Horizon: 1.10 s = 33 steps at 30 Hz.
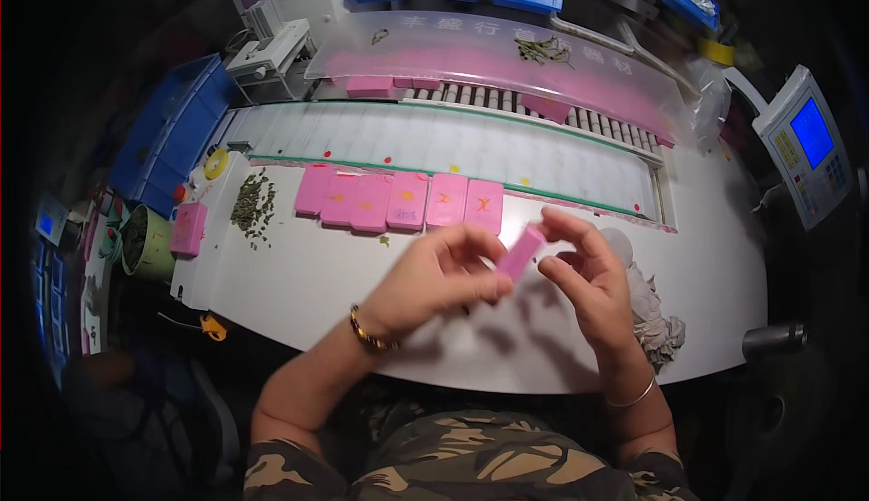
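Note:
My left hand pinches a small pink rubber-like block between thumb and fingers and tilts it above the white table. My right hand is raised close to the block's far end. Its fingers are curved and apart, and nothing shows between them; whether a fingertip touches the block I cannot tell. Beyond both hands, a row of several pink blocks lies side by side, with yellow and red marks on top. A pile of small dark green pieces is at the left.
A white strip with a green edge crosses behind the row. Farther back, a clear cover hangs over rollers and more pink blocks. A crumpled cloth lies by my right forearm. A scale display stands right; a green bucket left.

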Available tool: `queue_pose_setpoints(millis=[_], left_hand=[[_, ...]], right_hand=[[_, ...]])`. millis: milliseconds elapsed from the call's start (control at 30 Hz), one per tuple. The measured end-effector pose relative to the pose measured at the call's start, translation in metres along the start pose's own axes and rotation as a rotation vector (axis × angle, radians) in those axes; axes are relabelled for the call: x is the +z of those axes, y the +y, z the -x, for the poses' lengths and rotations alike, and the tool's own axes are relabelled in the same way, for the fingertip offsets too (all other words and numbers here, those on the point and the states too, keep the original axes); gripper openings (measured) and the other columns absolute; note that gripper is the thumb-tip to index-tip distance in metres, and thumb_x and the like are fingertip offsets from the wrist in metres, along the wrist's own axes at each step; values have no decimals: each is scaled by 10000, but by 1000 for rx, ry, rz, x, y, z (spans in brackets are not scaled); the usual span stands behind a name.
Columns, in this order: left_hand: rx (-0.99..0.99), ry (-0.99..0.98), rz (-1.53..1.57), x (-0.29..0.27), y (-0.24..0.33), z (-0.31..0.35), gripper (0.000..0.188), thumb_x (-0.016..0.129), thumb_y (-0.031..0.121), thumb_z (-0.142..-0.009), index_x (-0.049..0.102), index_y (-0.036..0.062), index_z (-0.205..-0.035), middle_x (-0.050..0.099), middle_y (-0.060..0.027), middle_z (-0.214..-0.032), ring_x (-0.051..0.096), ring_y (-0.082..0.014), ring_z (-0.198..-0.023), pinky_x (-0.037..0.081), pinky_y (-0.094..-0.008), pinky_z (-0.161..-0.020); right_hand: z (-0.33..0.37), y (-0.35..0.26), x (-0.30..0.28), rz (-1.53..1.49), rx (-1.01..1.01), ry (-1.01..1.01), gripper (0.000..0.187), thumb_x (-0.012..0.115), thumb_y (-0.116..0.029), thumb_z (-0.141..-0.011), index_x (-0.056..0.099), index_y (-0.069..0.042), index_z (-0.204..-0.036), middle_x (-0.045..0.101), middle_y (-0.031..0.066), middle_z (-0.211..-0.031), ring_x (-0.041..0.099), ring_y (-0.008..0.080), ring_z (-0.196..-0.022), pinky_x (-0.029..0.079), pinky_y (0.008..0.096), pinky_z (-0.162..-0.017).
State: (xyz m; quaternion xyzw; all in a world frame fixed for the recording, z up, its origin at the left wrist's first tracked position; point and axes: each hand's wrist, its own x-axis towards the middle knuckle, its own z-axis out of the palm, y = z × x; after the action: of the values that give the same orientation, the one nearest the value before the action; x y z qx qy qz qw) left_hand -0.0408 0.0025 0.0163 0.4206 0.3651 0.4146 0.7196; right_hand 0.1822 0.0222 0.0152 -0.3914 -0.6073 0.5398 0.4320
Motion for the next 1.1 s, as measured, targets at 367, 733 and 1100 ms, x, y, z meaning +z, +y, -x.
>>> queue_pose_setpoints(millis=[367, 733, 1100], left_hand=[[404, 873, -1388, -162, 28, -91, 443, 830, 341, -723, 618, 8, -923, 605, -161, -1004, 606, -330, -943, 500, -404, -865], [627, 629, -1000, -103, 22, -57, 250, 607, 270, -971, 662, 38, -1048, 634, -97, -1049, 599, -246, -941, 492, -365, -865], [81, -19, -90, 7, -11, -5, 328, 682, 28, -898, 551, -22, -1195, 635, -96, -1123, 631, -136, -1036, 542, -287, -884]], right_hand=[[-59, 29, 23, 867, -277, -165, 831, 820, -159, -719, 404, 43, -1410, 465, 233, -1398, 420, 392, -1305, 354, 442, -1103], [-54, 23, 14, 840, -319, -79, 786, 835, -127, -641, 473, 17, -1324, 538, 196, -1239, 522, 369, -1143, 435, 440, -978], [19, -3, 11, 477, -429, 12, 860, 886, -84, -627, 463, -11, -1373, 501, 174, -1288, 538, 289, -1140, 492, 356, -877]])
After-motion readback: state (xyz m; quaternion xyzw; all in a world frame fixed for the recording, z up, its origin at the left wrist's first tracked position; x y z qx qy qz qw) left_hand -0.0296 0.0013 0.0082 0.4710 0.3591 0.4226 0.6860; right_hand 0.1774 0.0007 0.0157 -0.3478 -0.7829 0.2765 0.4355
